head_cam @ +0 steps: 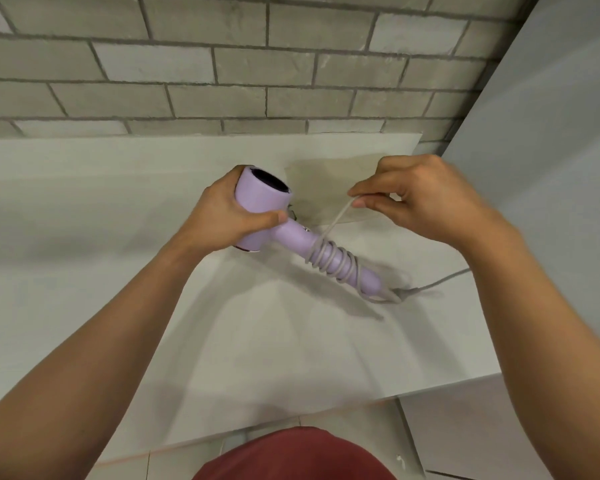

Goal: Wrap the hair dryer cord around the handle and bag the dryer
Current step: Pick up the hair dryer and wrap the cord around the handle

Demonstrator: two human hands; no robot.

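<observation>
Grey brick wall (187,64) is backing a white desk (84,202). The left hand (222,216) is gripping the lilac hair dryer (260,202) by its barrel, its handle (369,280) pointing toward 4 o'clock. Grey cord (329,259) is coiling round that handle. At 12 o'clock of the handle a flat beige piece (329,174), bag or sheet I cannot tell, is lying on the desk, the dryer outside it. The right hand (426,202) is pinching one cord strand between thumb and forefinger.
</observation>
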